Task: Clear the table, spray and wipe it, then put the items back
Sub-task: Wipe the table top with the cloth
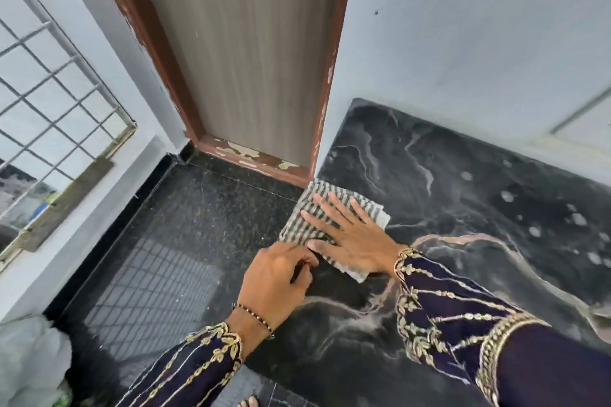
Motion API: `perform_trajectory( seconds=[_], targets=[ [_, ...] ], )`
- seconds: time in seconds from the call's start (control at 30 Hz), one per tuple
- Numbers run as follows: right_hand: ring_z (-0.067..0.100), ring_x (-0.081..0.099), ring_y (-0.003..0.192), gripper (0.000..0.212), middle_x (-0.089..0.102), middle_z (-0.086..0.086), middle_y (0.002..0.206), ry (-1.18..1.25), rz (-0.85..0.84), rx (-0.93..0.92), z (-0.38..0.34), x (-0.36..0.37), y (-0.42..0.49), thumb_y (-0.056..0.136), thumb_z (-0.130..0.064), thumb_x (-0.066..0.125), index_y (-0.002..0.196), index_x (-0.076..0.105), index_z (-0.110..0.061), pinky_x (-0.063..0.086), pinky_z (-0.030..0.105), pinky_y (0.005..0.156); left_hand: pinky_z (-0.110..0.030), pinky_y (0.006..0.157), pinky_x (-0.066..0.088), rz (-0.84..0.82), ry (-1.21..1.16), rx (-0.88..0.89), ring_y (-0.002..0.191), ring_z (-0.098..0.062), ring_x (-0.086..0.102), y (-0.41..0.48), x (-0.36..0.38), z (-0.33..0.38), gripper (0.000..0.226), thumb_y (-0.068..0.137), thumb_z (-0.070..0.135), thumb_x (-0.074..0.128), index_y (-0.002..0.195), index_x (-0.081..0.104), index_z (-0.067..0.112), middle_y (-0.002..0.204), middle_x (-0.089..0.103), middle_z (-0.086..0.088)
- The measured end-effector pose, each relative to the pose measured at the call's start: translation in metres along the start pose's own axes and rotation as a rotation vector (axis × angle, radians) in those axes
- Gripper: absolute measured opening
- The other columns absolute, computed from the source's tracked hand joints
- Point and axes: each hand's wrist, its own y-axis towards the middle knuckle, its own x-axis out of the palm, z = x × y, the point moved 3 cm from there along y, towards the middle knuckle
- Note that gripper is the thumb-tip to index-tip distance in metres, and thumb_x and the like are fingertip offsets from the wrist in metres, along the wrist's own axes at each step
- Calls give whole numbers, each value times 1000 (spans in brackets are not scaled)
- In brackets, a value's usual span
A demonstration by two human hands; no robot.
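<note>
A black marble table [463,182] with pale veins fills the right of the view, and wet droplets speckle its far right part. A grey-and-white striped cloth [307,211] lies folded at the table's left edge. My right hand [350,235] presses flat on the cloth with fingers spread. My left hand [277,277] sits at the table's left edge just below the cloth, fingers curled and pinching the cloth's near corner. Both sleeves are dark with gold embroidery.
A wooden door [241,53] in a chipped brown frame stands beyond the table's left corner. The white wall [479,43] runs along the table's back. To the left lie a dark speckled floor [185,225] and a metal window grille [49,92]. A pale bundle [29,360] sits at lower left.
</note>
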Motion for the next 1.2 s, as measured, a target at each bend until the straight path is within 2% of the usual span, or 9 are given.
perform_trajectory(
  seconds=[0.13,0.2,0.3,0.43,0.57,0.73,0.93,1.07,1.2],
  targets=[
    [12,-35,148,66,-34,-12,162,-7,-13,21,66,-37,48,99,-71,12,155,-15,-50,-22,47,122,-29,98,43,-99,202,42,120,-13,48,71,18,26,28,89,35,57,115,60,26,122,55,9],
    [13,-34,148,67,-33,-11,163,-8,-5,51,97,-55,71,99,-71,14,155,-15,-49,-22,46,122,-31,104,37,-120,361,28,132,-16,37,108,24,35,50,87,47,59,129,49,22,136,46,3],
    [15,-31,150,69,-33,-9,163,7,18,102,138,-80,101,98,-72,14,156,-15,-48,-22,45,121,-38,116,25,-234,487,-19,148,-23,14,153,30,45,95,77,55,68,148,24,10,158,19,-8],
    [17,-30,150,69,-32,-8,163,27,51,135,184,-106,136,95,-75,11,154,-17,-49,-18,50,122,-43,113,32,-405,560,-87,150,-24,5,189,41,46,124,65,56,79,151,6,4,161,4,-12],
    [12,-26,152,70,-28,-11,165,29,81,152,206,-113,150,94,-78,11,153,-14,-52,-15,50,124,-44,111,35,-486,647,-116,149,-30,5,201,52,45,131,63,54,81,151,1,0,160,0,-19],
    [9,-22,153,70,-21,-13,166,26,151,145,201,-108,141,94,-78,12,156,-8,-51,-13,47,125,-47,113,36,-512,691,-127,149,-34,4,203,57,51,127,63,52,82,150,6,-2,158,3,-24],
    [8,-23,152,72,-20,-12,167,10,175,129,244,-96,87,91,-79,9,155,-9,-51,-12,44,125,-47,115,33,-505,654,-154,149,-34,4,205,58,50,132,60,48,85,150,3,-3,159,0,-24],
    [9,-20,153,80,-18,-11,167,16,194,178,255,-89,70,83,-86,0,155,-9,-52,-11,44,125,-45,116,30,-510,625,-186,149,-34,1,206,60,46,134,60,46,86,150,-1,-2,160,-5,-22],
    [14,-20,154,71,-18,-8,168,37,223,259,238,-83,67,94,-78,12,157,-7,-50,-13,46,125,-44,117,29,-535,633,-194,149,-34,0,207,60,47,135,61,46,86,150,-3,-3,160,-5,-22]
  ],
)
